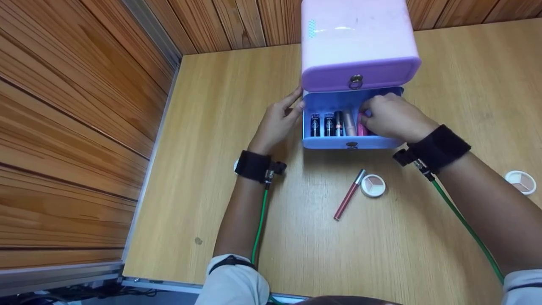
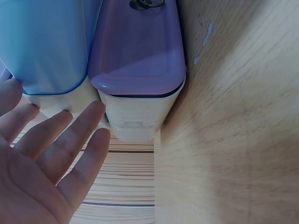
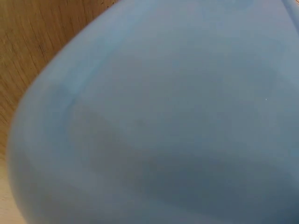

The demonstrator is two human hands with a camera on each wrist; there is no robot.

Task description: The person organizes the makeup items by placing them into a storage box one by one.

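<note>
A blue drawer (image 1: 328, 143) stands pulled out from a pink and purple storage box (image 1: 360, 46). Inside it, two dark tubes (image 1: 329, 125), a black tube (image 1: 338, 123) and a greyish one (image 1: 349, 123) lie side by side. My right hand (image 1: 391, 116) reaches into the drawer's right part, its fingers curled at a pink tube (image 1: 361, 125) and pinching it. At the box's left side, my left hand (image 1: 279, 120) has its fingertips against the edge. The left wrist view shows those fingers (image 2: 70, 140) straight and spread beside the drawer. The drawer's front (image 3: 163, 107) fills the right wrist view.
On the table (image 1: 296, 237), a red lip gloss tube (image 1: 349, 195) lies next to a round three-shade compact (image 1: 373, 185). Another compact (image 1: 521, 182) is at the far right, beside my forearm. A purple drawer (image 2: 138, 51) sits below the blue one. Wood-panelled walls (image 1: 67, 127) border the left and back.
</note>
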